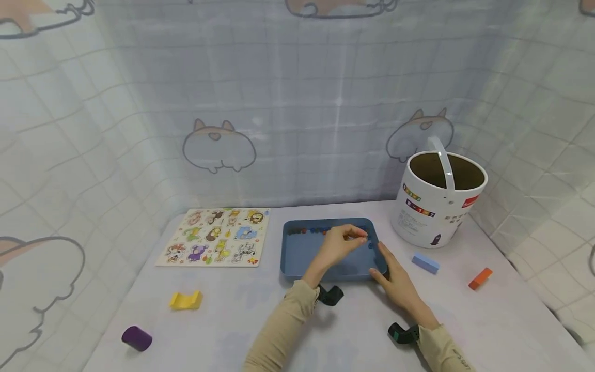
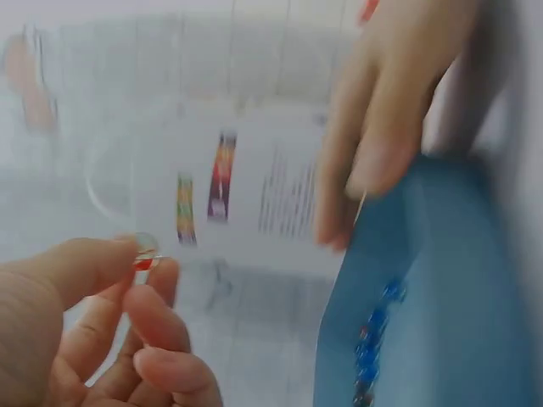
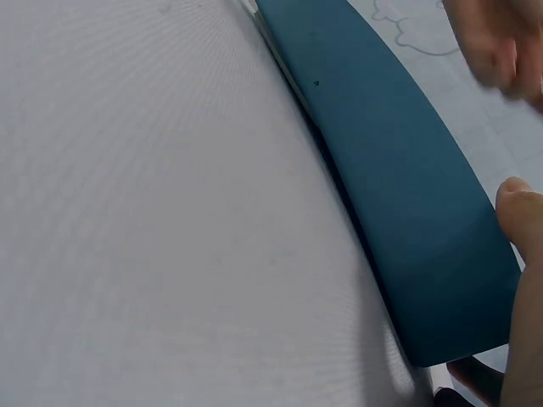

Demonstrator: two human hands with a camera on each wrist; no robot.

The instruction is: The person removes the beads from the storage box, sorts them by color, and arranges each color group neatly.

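My left hand (image 1: 338,247) is raised above the blue tray (image 1: 297,268). Its thumb and fingertips pinch a small clear glass marble (image 2: 146,249) with a red streak inside. My right hand (image 1: 395,281) holds the tray's near right corner, with the thumb (image 3: 516,208) at the front rim and the fingers along the right side. Inside the tray, several blue marbles (image 2: 371,352) and some reddish or dark ones line the far wall. The left hand hides part of that row in the head view.
Behind the tray's right side stands a white bucket (image 1: 416,217) with a handle. A light blue block (image 1: 425,263) and an orange block (image 1: 480,278) lie to the right. On the left are an animal puzzle board (image 1: 214,237), a yellow block (image 1: 186,300) and a purple cylinder (image 1: 137,338).
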